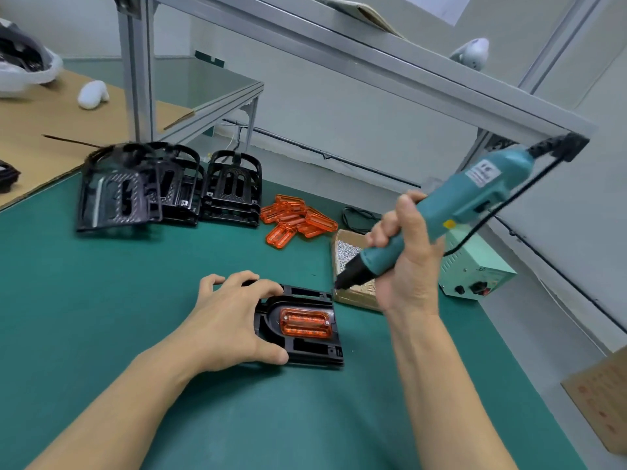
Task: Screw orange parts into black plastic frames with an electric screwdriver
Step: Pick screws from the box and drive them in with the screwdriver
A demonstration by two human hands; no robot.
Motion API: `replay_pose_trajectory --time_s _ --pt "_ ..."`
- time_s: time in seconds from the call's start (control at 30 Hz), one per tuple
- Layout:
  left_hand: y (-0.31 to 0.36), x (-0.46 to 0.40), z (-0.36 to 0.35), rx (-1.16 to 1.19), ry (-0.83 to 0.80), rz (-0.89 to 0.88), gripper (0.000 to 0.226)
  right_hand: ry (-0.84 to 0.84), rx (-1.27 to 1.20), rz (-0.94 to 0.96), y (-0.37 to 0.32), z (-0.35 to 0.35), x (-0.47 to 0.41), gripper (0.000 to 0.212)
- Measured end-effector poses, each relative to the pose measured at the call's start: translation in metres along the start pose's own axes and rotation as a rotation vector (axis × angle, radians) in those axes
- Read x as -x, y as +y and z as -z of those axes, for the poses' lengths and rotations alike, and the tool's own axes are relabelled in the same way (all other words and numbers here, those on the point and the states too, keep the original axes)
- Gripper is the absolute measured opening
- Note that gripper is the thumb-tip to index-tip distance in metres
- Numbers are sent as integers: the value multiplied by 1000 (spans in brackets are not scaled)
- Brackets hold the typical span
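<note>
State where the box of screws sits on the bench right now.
In the head view, the open cardboard box of screws sits right of centre on the green mat, between the loose orange parts and the pale green power supply.

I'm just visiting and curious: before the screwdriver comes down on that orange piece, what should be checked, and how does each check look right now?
1. Orange part seated in black frame: ok.
2. Frame steadied by left hand: ok, its fingers curl over the edge.
3. Electric screwdriver firmly held by right hand: ok.
4. Tip lined up over a screw hole: not ok, it hovers over the screw box.
5. Screw on the tip: cannot tell.
</note>
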State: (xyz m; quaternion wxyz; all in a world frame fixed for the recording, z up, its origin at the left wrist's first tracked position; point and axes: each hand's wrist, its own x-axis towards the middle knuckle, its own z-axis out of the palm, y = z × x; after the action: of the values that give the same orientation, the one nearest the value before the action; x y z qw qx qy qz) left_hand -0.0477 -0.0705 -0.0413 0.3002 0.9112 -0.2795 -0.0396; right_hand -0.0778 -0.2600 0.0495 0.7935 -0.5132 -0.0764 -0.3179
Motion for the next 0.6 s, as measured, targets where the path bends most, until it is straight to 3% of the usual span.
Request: replay_pose_trajectory --time_s 0.17,0.33,0.6 --pt "1 2 2 4 -4 -7 90 266 85 27 -38 37 -6 18" --pt "0 2 1 -8 12 -35 89 399 272 -119 -73 87 5 23" --pt "-3 -1 0 -16 30 -55 82 401 1036 -527 -88 144 29 37"
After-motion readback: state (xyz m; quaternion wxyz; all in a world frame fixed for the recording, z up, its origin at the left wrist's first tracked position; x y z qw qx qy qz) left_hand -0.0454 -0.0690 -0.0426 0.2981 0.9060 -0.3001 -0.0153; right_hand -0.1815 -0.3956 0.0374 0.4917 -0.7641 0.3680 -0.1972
